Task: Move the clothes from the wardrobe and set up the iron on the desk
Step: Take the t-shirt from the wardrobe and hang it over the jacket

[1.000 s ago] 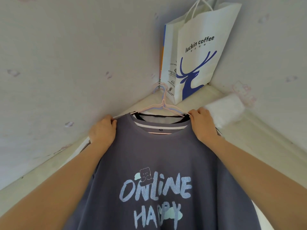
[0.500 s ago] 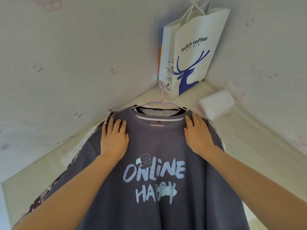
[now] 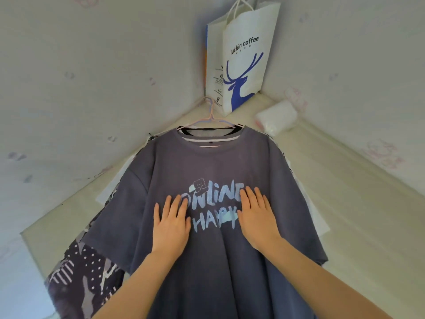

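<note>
A grey-blue T-shirt [image 3: 207, 166] printed "ONLINE HAPPY" lies flat on a pale desk [image 3: 358, 192], on top of other garments. A pink hanger [image 3: 210, 111] sticks out of its collar toward the corner. My left hand [image 3: 171, 223] rests palm down on the shirt, left of the print, fingers spread. On the right of the print, my right hand [image 3: 257, 218] lies flat the same way. Neither hand grips anything. A dark patterned garment [image 3: 82, 272] shows underneath at the lower left. No iron is in view.
A white Luckin Coffee paper bag [image 3: 243, 56] stands in the corner against the walls. A white plastic-wrapped pack [image 3: 276, 118] lies to its right on the desk. Pale walls close in on the left and right. The desk's left edge [image 3: 25, 233] is near the patterned garment.
My hands let go of the shirt's shoulders and slid down its front to the print, pressing flat. The view pulled back, showing more of the shirt and desk.
</note>
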`<state>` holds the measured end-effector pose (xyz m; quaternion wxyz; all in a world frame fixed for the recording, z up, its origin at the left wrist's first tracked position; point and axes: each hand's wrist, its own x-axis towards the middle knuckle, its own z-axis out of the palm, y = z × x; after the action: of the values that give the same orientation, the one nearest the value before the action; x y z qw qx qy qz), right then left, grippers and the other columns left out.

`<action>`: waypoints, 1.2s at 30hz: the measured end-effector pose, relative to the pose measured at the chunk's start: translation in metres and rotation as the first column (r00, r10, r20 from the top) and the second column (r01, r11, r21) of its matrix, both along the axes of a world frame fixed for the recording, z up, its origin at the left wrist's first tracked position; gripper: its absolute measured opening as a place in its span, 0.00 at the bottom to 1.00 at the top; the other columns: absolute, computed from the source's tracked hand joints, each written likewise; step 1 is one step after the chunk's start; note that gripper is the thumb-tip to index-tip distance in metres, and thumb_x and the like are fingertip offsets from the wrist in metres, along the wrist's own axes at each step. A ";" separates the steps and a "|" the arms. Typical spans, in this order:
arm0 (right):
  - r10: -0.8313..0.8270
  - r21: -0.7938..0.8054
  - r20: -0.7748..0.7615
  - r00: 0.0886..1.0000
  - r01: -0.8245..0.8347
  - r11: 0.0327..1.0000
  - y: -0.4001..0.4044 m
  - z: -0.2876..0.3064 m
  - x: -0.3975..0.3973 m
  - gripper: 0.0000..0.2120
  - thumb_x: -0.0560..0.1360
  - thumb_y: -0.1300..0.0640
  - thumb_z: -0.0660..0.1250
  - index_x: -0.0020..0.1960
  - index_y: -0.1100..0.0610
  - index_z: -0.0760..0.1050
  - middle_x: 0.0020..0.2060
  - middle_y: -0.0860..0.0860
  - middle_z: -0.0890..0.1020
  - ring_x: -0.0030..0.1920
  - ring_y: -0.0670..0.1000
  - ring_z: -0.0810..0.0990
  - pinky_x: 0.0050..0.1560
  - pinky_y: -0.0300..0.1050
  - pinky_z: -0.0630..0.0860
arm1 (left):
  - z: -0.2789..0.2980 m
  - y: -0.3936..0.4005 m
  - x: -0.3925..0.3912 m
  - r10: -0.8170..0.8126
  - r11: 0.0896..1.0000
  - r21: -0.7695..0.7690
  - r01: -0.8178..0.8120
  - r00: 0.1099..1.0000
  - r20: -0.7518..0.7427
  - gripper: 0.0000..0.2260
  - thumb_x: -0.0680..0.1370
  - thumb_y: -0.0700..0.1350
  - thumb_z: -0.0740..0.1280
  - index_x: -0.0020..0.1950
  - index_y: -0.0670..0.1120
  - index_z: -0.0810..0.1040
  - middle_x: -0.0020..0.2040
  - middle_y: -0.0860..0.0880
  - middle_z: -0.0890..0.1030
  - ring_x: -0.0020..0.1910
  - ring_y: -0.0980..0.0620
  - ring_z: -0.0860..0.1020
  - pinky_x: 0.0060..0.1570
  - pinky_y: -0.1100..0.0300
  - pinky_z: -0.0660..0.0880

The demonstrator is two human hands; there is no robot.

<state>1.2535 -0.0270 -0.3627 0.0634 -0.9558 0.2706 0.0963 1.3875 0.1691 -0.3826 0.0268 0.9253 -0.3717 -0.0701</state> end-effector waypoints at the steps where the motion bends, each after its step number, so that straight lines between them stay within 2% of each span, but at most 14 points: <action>1: -0.013 -0.020 0.004 1.000 0.013 1.000 0.010 -0.002 -0.009 0.30 0.74 0.51 0.68 0.71 0.63 0.65 0.69 0.60 0.71 0.69 0.63 0.68 0.66 0.58 0.67 | -0.002 0.008 -0.010 -0.023 1.000 -0.006 0.023 1.000 0.009 0.23 0.78 0.51 0.63 0.72 0.46 0.70 0.71 0.46 0.71 0.72 0.43 0.65 0.71 0.39 0.58; 3: -0.030 -0.044 0.020 0.999 0.031 0.999 0.030 -0.003 -0.026 0.30 0.71 0.51 0.71 0.68 0.63 0.70 0.65 0.59 0.75 0.66 0.62 0.72 0.63 0.57 0.71 | -0.004 0.021 -0.029 -0.063 0.998 -0.022 0.064 0.998 0.031 0.21 0.77 0.50 0.65 0.70 0.46 0.72 0.68 0.46 0.74 0.70 0.43 0.69 0.69 0.39 0.60; 8: -0.070 -0.071 0.039 0.997 0.073 0.995 0.082 0.003 -0.068 0.29 0.69 0.51 0.74 0.66 0.63 0.73 0.62 0.59 0.78 0.63 0.62 0.76 0.59 0.58 0.74 | -0.003 0.054 -0.069 -0.120 0.993 -0.018 0.120 0.993 0.011 0.23 0.73 0.50 0.70 0.67 0.47 0.75 0.64 0.48 0.78 0.67 0.44 0.73 0.65 0.38 0.65; 12: -0.113 -0.045 0.022 0.993 0.114 0.993 0.124 0.003 -0.104 0.28 0.70 0.51 0.73 0.66 0.63 0.73 0.61 0.59 0.78 0.63 0.61 0.76 0.59 0.58 0.75 | -0.002 0.081 -0.097 -0.176 0.984 -0.003 0.176 0.984 -0.023 0.22 0.75 0.50 0.68 0.69 0.47 0.73 0.65 0.48 0.77 0.68 0.45 0.72 0.66 0.40 0.66; 15: -0.157 -0.039 -0.009 0.988 0.156 0.987 0.150 0.004 -0.133 0.32 0.61 0.51 0.79 0.61 0.63 0.77 0.57 0.58 0.81 0.58 0.61 0.79 0.54 0.57 0.79 | -0.002 0.104 -0.115 -0.237 0.971 0.021 0.239 0.970 -0.052 0.22 0.76 0.51 0.66 0.69 0.47 0.73 0.66 0.48 0.76 0.69 0.45 0.71 0.66 0.42 0.67; 18: -0.211 -0.048 -0.006 0.977 0.210 0.976 0.172 0.005 -0.160 0.33 0.55 0.52 0.82 0.57 0.63 0.79 0.53 0.58 0.82 0.55 0.60 0.81 0.50 0.56 0.80 | -0.004 0.127 -0.127 -0.308 0.950 0.045 0.309 0.951 -0.030 0.23 0.73 0.50 0.71 0.66 0.46 0.76 0.64 0.48 0.78 0.66 0.44 0.74 0.61 0.43 0.72; 21: -0.256 -0.048 0.014 0.967 0.256 0.966 0.189 0.007 -0.182 0.31 0.56 0.53 0.82 0.56 0.61 0.80 0.51 0.57 0.83 0.54 0.59 0.82 0.50 0.55 0.80 | -0.002 0.140 -0.140 -0.331 0.941 0.054 0.333 0.943 -0.046 0.23 0.70 0.48 0.74 0.64 0.45 0.78 0.61 0.47 0.80 0.63 0.43 0.76 0.58 0.43 0.74; 24: -0.315 -0.047 0.038 0.948 0.317 0.947 0.203 0.012 -0.200 0.28 0.57 0.52 0.81 0.55 0.60 0.81 0.50 0.56 0.84 0.54 0.58 0.82 0.49 0.53 0.80 | 0.005 0.139 -0.154 -0.370 0.927 0.028 0.375 0.923 -0.105 0.23 0.72 0.47 0.72 0.66 0.44 0.76 0.58 0.47 0.81 0.60 0.43 0.78 0.57 0.48 0.76; 26: -0.349 -0.041 0.058 0.936 0.351 0.935 0.211 0.017 -0.211 0.27 0.60 0.52 0.80 0.55 0.60 0.80 0.50 0.55 0.84 0.54 0.58 0.82 0.49 0.53 0.80 | 0.014 0.133 -0.162 -0.420 0.907 -0.004 0.422 0.901 -0.108 0.21 0.71 0.46 0.72 0.64 0.45 0.77 0.54 0.49 0.82 0.53 0.47 0.81 0.52 0.52 0.78; 29: -0.392 -0.032 0.082 0.916 0.396 0.918 0.220 0.024 -0.228 0.26 0.62 0.51 0.79 0.57 0.60 0.80 0.51 0.55 0.84 0.56 0.58 0.81 0.51 0.52 0.79 | 0.026 0.122 -0.179 -0.506 0.862 -0.070 0.502 0.859 -0.070 0.21 0.67 0.45 0.76 0.58 0.45 0.81 0.48 0.52 0.83 0.45 0.51 0.82 0.41 0.57 0.80; 33: -0.476 -0.010 0.113 0.872 0.480 0.877 0.231 0.036 -0.257 0.27 0.60 0.51 0.80 0.57 0.59 0.80 0.49 0.54 0.84 0.53 0.58 0.82 0.51 0.51 0.79 | 0.038 0.105 -0.209 -0.624 0.773 -0.162 0.614 0.782 -0.010 0.21 0.64 0.44 0.78 0.55 0.46 0.81 0.44 0.53 0.83 0.43 0.52 0.82 0.37 0.59 0.79; 35: -0.518 0.033 0.094 0.851 0.517 0.855 0.239 0.040 -0.276 0.28 0.62 0.51 0.79 0.60 0.58 0.77 0.52 0.54 0.83 0.55 0.57 0.81 0.55 0.51 0.77 | 0.045 0.096 -0.225 -0.677 0.723 -0.166 0.671 0.736 0.028 0.20 0.62 0.43 0.79 0.53 0.46 0.82 0.40 0.53 0.83 0.40 0.52 0.81 0.34 0.60 0.78; 36: -0.539 0.061 0.085 0.838 0.535 0.843 0.244 0.042 -0.286 0.27 0.66 0.52 0.76 0.63 0.58 0.74 0.55 0.54 0.81 0.58 0.57 0.79 0.60 0.51 0.74 | 0.047 0.092 -0.234 -0.704 0.695 -0.161 0.700 0.709 0.044 0.20 0.62 0.43 0.79 0.52 0.46 0.82 0.38 0.53 0.82 0.38 0.52 0.81 0.32 0.60 0.77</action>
<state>0.9671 0.2167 -0.3208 0.1177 -0.8440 0.5222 0.0321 1.1531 0.2607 -0.3353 0.0786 0.7072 -0.7006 -0.0535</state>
